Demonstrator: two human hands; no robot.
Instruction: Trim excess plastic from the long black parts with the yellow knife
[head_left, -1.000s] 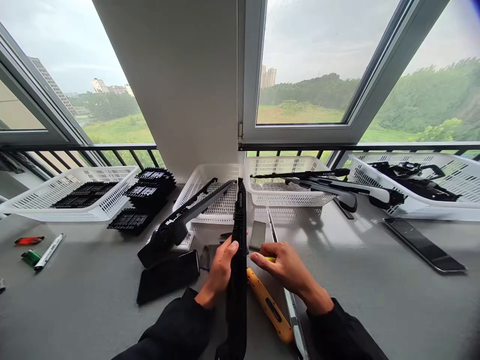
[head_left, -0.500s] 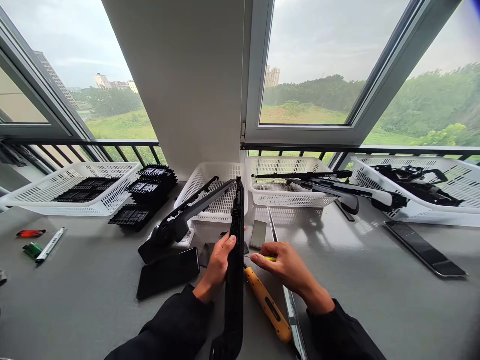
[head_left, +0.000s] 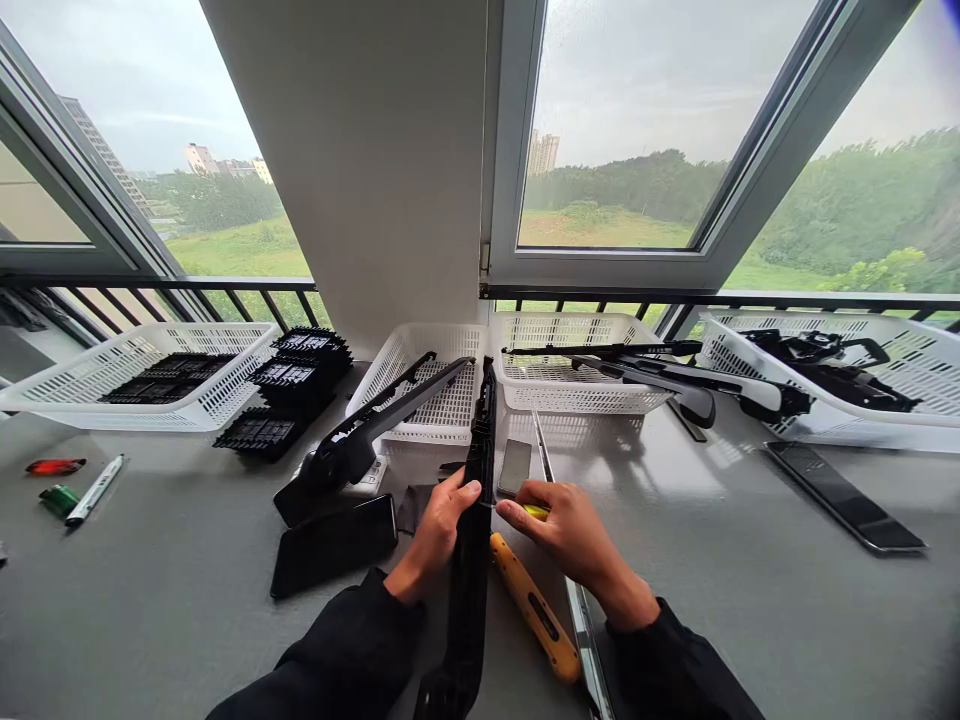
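My left hand is closed round a long black plastic part, its thumb on the near face. The part runs from the bottom edge up toward the baskets. In my closed right hand is a small tool with a yellow handle; its thin metal shaft reaches the right side of the black part, close to my left thumb. Beneath and between my hands lies an orange-handled tool on the grey table. A long metal strip passes under my right hand.
White baskets stand along the back, several holding black parts. Black grid pieces are stacked at left. A black phone and another long black part lie left of my hands; a dark slab is at right, a marker far left.
The top of the black part has shifted slightly right and turned a little. My right hand has moved slightly left, bringing the yellow-handled tool's shaft onto the part.
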